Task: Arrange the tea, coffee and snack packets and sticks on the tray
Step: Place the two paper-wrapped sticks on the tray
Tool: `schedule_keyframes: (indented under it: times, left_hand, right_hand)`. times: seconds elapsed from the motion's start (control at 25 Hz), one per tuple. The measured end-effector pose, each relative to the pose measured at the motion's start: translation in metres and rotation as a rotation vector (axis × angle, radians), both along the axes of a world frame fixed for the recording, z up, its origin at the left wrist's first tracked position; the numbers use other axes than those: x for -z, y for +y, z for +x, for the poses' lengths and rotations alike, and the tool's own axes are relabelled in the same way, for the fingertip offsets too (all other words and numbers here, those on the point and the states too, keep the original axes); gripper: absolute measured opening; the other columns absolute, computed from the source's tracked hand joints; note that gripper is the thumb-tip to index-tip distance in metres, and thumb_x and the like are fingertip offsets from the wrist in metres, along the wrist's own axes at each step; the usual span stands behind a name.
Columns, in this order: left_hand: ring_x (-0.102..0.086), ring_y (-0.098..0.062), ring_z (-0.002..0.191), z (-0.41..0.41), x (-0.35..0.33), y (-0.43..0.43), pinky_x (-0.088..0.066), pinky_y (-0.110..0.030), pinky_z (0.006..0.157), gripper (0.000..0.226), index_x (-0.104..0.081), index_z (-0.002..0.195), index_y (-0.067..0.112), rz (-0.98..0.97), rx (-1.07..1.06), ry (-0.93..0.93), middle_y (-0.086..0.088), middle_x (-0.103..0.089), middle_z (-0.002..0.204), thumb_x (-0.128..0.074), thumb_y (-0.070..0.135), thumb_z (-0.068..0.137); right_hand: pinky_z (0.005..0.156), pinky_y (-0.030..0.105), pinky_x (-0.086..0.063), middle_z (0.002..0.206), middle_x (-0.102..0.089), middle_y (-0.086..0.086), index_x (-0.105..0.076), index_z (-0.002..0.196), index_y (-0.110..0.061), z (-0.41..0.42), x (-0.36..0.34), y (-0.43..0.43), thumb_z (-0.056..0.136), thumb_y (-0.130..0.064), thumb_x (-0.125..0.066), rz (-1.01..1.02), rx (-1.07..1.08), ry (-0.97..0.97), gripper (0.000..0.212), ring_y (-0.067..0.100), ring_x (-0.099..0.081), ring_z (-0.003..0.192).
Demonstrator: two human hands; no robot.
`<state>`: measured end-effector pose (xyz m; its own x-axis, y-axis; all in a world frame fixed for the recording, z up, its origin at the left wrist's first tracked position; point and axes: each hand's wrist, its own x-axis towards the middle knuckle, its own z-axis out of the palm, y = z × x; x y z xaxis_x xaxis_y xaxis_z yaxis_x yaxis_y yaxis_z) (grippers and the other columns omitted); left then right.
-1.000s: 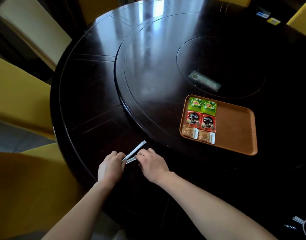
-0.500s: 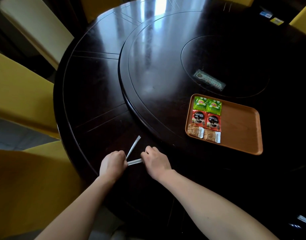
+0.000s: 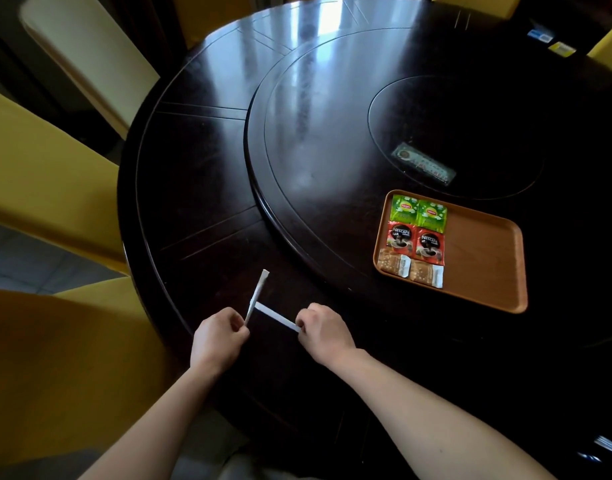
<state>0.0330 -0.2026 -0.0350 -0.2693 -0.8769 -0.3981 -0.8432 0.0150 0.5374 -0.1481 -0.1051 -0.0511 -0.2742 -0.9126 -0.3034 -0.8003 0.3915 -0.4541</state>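
My left hand (image 3: 218,337) pinches the lower end of a white stick packet (image 3: 257,294) that points up and away. My right hand (image 3: 323,332) grips another white stick packet (image 3: 276,317) by its right end, and that packet lies nearly level between the two hands. Both are held over the dark round table (image 3: 200,188) near its front edge. To the right sits an orange tray (image 3: 484,258). In its left part lie two green tea packets (image 3: 419,213), two red coffee packets (image 3: 414,243) and two brown snack packets (image 3: 409,268), in neat rows.
A raised turntable (image 3: 332,133) fills the table's middle, with a small label (image 3: 424,168) on it. Yellow chairs (image 3: 38,174) stand at the left and at the near left. Small cards (image 3: 550,41) lie at the far right edge. A metal utensil (image 3: 609,448) shows at bottom right.
The two sticks, held together a second ago, have been pulled apart. My right hand has drawn its stick to the right, and the left stick now points more steeply upward.
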Motion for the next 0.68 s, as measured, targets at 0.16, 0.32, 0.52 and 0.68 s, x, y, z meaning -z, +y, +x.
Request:
schedule_keyframes:
  times: [0.16,0.32,0.52,0.68]
  left_hand:
    - [-0.066,-0.010,0.062,-0.009,-0.005,0.013,-0.047,-0.022,0.051,0.011,-0.067,0.076,0.021,0.051,-0.038,0.080,0.001,-0.070,0.070,-0.072,0.014,0.082]
    - [-0.067,-0.013,0.071,-0.032,-0.010,0.030,-0.055,-0.028,0.061,0.010,-0.069,0.076,0.023,0.092,0.040,0.157,0.002,-0.071,0.074,-0.074,0.017,0.082]
    - [-0.071,-0.017,0.067,-0.074,-0.015,0.047,-0.060,-0.035,0.062,0.011,-0.071,0.074,0.024,0.177,0.092,0.257,-0.002,-0.073,0.072,-0.076,0.019,0.082]
    - [-0.071,-0.016,0.062,-0.112,-0.022,0.061,-0.059,-0.033,0.060,0.009,-0.071,0.076,0.022,0.216,0.153,0.321,-0.003,-0.074,0.071,-0.077,0.019,0.083]
  right_hand:
    - [0.055,0.023,-0.050,0.070,-0.069,-0.003,-0.071,0.077,-0.020,-0.014,-0.022,0.020,0.076,-0.012,-0.066,0.034,0.530,-0.495,0.010,0.010,-0.065,0.060]
    - [0.054,0.022,-0.051,0.070,-0.070,-0.001,-0.072,0.079,-0.021,-0.032,-0.038,0.048,0.079,-0.015,-0.069,-0.054,0.708,-0.637,0.007,0.007,-0.063,0.057]
    - [0.052,0.020,-0.050,0.074,-0.072,0.005,-0.074,0.081,-0.014,-0.052,-0.049,0.079,0.082,-0.013,-0.070,-0.150,0.878,-0.759,0.005,0.010,-0.064,0.059]
    - [0.050,0.025,-0.046,0.081,-0.075,0.011,-0.075,0.084,-0.013,-0.073,-0.057,0.106,0.081,-0.014,-0.076,-0.255,1.003,-0.917,0.003,0.017,-0.064,0.064]
